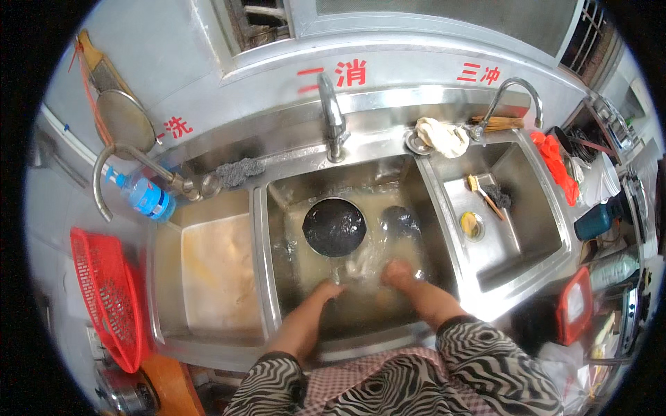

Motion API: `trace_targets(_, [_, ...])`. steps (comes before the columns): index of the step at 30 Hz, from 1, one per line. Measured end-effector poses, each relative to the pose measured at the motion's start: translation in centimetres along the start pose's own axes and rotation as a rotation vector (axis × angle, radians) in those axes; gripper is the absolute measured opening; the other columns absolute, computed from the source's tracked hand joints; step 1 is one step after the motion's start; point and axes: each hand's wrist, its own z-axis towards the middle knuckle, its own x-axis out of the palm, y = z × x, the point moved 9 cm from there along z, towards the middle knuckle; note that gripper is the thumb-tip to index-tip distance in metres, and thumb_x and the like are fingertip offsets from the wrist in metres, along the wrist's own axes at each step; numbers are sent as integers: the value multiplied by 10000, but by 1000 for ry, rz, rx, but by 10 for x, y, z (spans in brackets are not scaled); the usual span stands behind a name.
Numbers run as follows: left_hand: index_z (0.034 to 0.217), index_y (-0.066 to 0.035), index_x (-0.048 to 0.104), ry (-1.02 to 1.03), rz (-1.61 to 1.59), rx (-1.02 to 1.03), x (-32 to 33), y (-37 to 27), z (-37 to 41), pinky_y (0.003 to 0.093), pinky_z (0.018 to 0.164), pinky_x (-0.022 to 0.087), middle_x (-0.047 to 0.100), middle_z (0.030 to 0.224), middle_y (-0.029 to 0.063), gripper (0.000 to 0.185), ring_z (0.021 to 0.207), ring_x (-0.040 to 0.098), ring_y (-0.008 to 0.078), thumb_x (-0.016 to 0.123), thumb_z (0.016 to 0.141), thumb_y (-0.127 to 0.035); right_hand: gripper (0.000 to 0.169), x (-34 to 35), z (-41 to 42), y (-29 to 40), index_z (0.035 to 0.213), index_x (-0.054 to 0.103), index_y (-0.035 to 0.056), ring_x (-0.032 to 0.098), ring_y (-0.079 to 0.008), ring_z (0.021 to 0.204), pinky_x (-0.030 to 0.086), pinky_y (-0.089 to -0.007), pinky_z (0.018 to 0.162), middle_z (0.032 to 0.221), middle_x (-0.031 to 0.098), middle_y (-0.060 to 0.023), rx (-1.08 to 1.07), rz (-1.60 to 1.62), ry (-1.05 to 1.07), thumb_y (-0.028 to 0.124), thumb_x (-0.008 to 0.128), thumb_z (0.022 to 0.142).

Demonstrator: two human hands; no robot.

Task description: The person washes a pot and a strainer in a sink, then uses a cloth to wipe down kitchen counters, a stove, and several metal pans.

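Observation:
Both of my hands are in the middle basin (451, 274) of a steel sink, dipped into cloudy water. My left hand (330, 290) is sunk to about the wrist near the front left, its fingers hidden or blurred. To its right, my right hand (398, 273) is partly under the surface, and what its fingers do is not clear. Between them shows a pale, blurred shape (358, 266), perhaps cloth or splashing water. Beyond the hands sits a round black pan or lid (334, 227). A second dark object (400, 221) lies mostly under water to its right.
A chrome faucet (333, 122) rises behind the basin. The left basin (223, 275) holds murky liquid. In the right basin (489, 260) lie a brush (486, 196) and a dark scrubber (498, 196). Red plastic baskets (112, 301) stand at left, near a blue bottle (148, 197).

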Motion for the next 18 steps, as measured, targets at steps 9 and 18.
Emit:
trace_targets(9, [948, -11, 613, 291, -592, 175, -18, -17, -38, 442, 737, 504, 637, 812, 135, 335, 791, 627, 263, 600, 862, -335, 146, -18, -31, 30, 872, 561, 19, 599, -269, 706, 519, -441, 653, 803, 616, -154, 223, 1633, 468, 137, 480, 842])
trace_targets(18, [897, -27, 560, 633, -1796, 365, -35, -159, -113, 224, 510, 415, 503, 648, 30, 227, 530, 476, 101, 549, 858, -250, 130, -83, -107, 40, 898, 483, -48, 543, -220, 546, 501, -308, 514, 728, 543, -125, 193, 2455, 556, 2, 506, 780])
